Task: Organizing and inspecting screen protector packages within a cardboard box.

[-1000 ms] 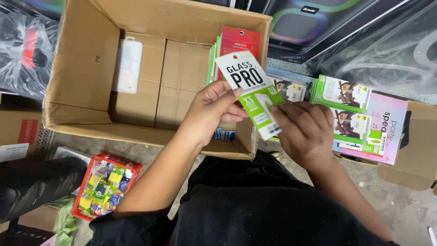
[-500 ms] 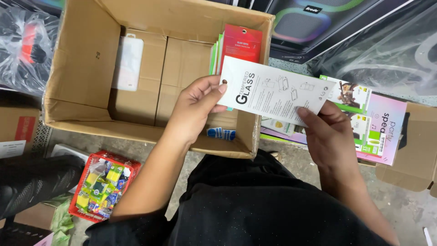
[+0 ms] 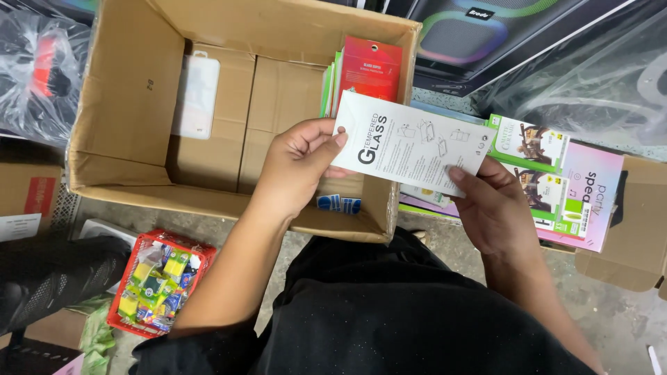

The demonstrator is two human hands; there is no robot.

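Note:
I hold a flat white rectangular package (image 3: 410, 142) with black print, lying sideways over the right edge of a large open cardboard box (image 3: 125, 104). My left hand (image 3: 295, 167) grips its left end between thumb and fingers. My right hand (image 3: 490, 208) holds its lower right corner from below. Behind the package, several flat packs stand upright in the box, the front one red (image 3: 368, 69). A clear white-edged pack (image 3: 196, 96) lies on smaller brown cartons on the box floor.
Green and pink flat packages (image 3: 563, 180) lie stacked on a cardboard flap at the right. A red basket of small colourful items (image 3: 160, 281) sits at lower left. Plastic-wrapped goods (image 3: 38, 69) lie at far left. A dark printed carton (image 3: 486, 35) lies behind.
A second ago both hands held a white-and-green pack upright. The white package now lies flat and sideways, its plain printed side up, and has shifted a little further right.

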